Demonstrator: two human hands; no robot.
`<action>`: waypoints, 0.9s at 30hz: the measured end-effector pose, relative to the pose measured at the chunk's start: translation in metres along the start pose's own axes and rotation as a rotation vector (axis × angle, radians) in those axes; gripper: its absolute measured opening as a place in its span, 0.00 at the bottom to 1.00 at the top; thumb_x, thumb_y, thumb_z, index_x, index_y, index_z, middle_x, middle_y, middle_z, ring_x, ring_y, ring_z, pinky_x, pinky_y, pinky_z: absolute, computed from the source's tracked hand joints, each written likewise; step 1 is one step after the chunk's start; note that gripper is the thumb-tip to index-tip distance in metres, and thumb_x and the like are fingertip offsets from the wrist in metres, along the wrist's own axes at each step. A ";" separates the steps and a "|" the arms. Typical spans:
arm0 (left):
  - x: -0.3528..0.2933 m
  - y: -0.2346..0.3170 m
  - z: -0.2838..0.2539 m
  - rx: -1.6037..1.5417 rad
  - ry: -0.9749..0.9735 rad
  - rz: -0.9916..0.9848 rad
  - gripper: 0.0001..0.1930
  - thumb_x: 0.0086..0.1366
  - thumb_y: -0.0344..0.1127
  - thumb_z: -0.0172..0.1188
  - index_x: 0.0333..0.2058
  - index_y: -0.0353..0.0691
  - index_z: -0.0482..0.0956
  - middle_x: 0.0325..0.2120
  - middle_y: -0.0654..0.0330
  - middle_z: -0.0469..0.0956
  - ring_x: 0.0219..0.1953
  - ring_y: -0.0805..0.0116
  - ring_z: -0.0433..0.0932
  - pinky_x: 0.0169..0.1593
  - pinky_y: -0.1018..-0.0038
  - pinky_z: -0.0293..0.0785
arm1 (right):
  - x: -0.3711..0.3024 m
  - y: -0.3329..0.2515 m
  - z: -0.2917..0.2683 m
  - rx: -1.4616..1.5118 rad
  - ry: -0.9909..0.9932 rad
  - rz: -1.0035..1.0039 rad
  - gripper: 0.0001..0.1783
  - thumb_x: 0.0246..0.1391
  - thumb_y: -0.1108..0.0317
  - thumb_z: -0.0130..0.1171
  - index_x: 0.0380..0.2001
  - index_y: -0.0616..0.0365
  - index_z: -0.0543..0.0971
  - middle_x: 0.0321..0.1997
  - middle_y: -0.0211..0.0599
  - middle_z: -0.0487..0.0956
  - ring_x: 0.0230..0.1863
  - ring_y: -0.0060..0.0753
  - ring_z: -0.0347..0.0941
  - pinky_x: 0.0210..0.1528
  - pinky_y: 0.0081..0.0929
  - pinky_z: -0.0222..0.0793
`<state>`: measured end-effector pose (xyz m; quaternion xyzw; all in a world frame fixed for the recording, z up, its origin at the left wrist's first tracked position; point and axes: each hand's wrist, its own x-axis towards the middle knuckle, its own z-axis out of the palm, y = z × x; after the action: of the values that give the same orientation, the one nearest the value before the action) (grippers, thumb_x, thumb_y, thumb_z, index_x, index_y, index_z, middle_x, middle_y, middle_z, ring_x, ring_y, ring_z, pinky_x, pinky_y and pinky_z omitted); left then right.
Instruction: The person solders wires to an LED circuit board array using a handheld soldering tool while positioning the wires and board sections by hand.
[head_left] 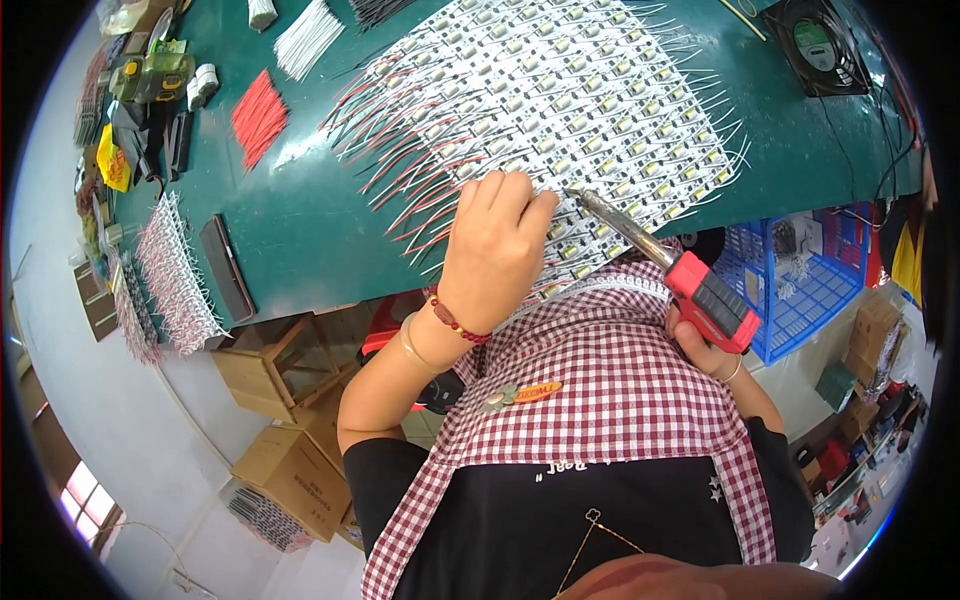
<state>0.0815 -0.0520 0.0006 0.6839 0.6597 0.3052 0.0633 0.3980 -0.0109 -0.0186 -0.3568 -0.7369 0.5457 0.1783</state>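
Note:
A large sheet of white circuit boards with rows of small components lies on the green table. Red and white wires stick out along its left side, and pale wires fringe its right side. Over the sheet's near part is my left hand, its fingers pinched together; what they hold is hidden. My right hand grips a red and black soldering iron from below. The iron's metal tip points left and reaches the boards just right of my left fingertips.
Loose red wires and white wires lie at the far left. A dark flat case sits near a wired board sheet. A black fan stands far right; a blue crate is below the table's right edge.

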 end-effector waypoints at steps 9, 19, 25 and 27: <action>0.001 0.004 0.001 0.014 -0.015 -0.027 0.09 0.51 0.19 0.60 0.33 0.36 0.80 0.25 0.59 0.66 0.30 0.60 0.69 0.36 0.66 0.65 | 0.015 -0.015 0.000 -0.100 -0.002 -0.121 0.07 0.41 0.68 0.64 0.25 0.58 0.79 0.23 0.36 0.77 0.23 0.41 0.75 0.24 0.31 0.68; 0.003 0.008 -0.004 0.155 -0.101 0.015 0.05 0.50 0.26 0.57 0.28 0.37 0.75 0.27 0.59 0.67 0.33 0.63 0.69 0.39 0.67 0.65 | -0.010 0.007 -0.003 -0.054 0.006 0.014 0.08 0.44 0.65 0.63 0.26 0.59 0.80 0.25 0.38 0.79 0.24 0.42 0.76 0.28 0.34 0.71; 0.007 0.014 -0.014 0.237 -0.002 0.080 0.10 0.49 0.26 0.59 0.34 0.37 0.80 0.26 0.61 0.69 0.32 0.64 0.70 0.38 0.68 0.65 | -0.009 0.002 -0.003 -0.009 0.008 0.008 0.09 0.46 0.64 0.63 0.26 0.59 0.80 0.25 0.37 0.79 0.24 0.42 0.76 0.29 0.34 0.71; 0.005 0.017 -0.015 0.213 0.069 0.083 0.13 0.48 0.23 0.61 0.36 0.38 0.81 0.26 0.63 0.70 0.31 0.64 0.71 0.37 0.68 0.64 | -0.014 0.004 -0.005 -0.004 0.013 0.032 0.09 0.46 0.64 0.63 0.25 0.59 0.80 0.25 0.36 0.79 0.24 0.41 0.76 0.28 0.34 0.70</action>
<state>0.0883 -0.0541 0.0228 0.7025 0.6613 0.2591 -0.0452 0.4120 -0.0175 -0.0186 -0.3726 -0.7311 0.5446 0.1733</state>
